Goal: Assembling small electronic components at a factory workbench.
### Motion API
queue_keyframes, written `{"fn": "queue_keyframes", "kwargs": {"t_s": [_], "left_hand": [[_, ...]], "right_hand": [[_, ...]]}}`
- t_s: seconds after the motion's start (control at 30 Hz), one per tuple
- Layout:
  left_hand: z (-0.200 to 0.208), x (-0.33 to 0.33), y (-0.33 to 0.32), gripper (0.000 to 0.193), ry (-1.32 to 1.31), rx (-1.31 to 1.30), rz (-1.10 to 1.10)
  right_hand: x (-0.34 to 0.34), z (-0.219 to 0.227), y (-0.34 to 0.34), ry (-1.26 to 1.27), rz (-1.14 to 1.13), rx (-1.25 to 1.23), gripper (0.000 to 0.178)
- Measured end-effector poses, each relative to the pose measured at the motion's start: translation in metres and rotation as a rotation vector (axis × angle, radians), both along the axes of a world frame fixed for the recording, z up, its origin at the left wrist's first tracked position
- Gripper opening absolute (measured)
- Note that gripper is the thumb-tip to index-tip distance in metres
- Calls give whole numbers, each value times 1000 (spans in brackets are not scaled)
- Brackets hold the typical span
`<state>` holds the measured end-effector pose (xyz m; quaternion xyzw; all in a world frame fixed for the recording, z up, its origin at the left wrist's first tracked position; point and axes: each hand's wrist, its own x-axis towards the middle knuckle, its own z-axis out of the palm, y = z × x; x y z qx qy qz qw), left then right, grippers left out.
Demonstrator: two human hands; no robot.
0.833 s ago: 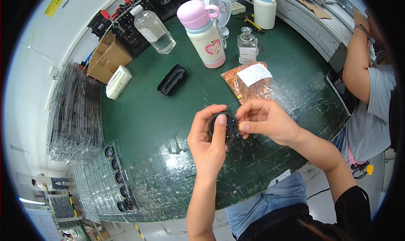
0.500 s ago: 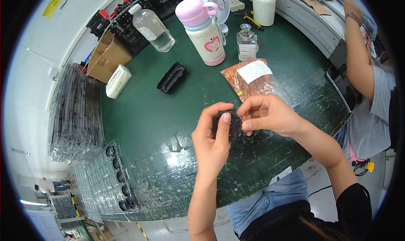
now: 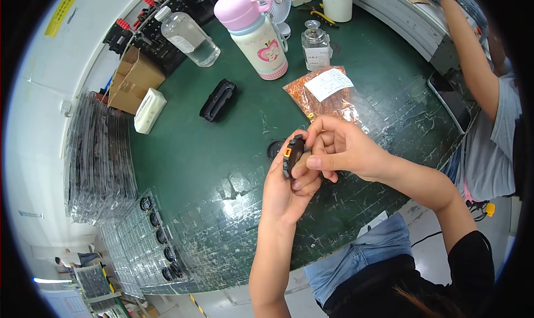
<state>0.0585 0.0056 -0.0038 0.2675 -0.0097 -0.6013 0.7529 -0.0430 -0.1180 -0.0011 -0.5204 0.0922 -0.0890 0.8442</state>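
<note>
My left hand (image 3: 289,195) grips a round black plastic part (image 3: 293,158) on edge between fingers and thumb. A small orange piece (image 3: 287,152) sits on its rim. Close beside it is my right hand (image 3: 345,151), its fingers curled in and its thumb near the fingertips; whether they pinch anything is hidden. Behind my left fingers, another round black part (image 3: 274,149) lies on the green table (image 3: 183,151), partly covered. Just beyond my right hand rests a clear bag of small orange pieces (image 3: 325,98) with a white label.
A long black tray (image 3: 217,100), a white pack (image 3: 149,111), a clear bottle (image 3: 189,40), a pink-lidded flask (image 3: 258,48) and a glass dispenser (image 3: 317,46) stand farther back. Stacked plastic trays (image 3: 100,156) line the left edge. A co-worker's arm (image 3: 470,62) is at right.
My left hand has turned the round black part from face-up to edge-on, showing the orange piece. My right fingers have come off its rim. Another round part now shows behind.
</note>
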Motion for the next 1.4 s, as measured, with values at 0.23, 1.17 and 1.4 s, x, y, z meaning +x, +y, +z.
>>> {"fn": "queue_keyframes", "kwargs": {"t_s": [0.23,1.17,1.4], "left_hand": [[-4,0,2,21,-119,-7,-24],[-29,41,0,22,-1563,690,489],[-23,37,4,17,-1772,831,410]], "right_hand": [[-1,0,1,71,-18,-8,24],[-4,15,-13,58,-130,203,25],[-1,6,-21,34,-110,563,19]]}}
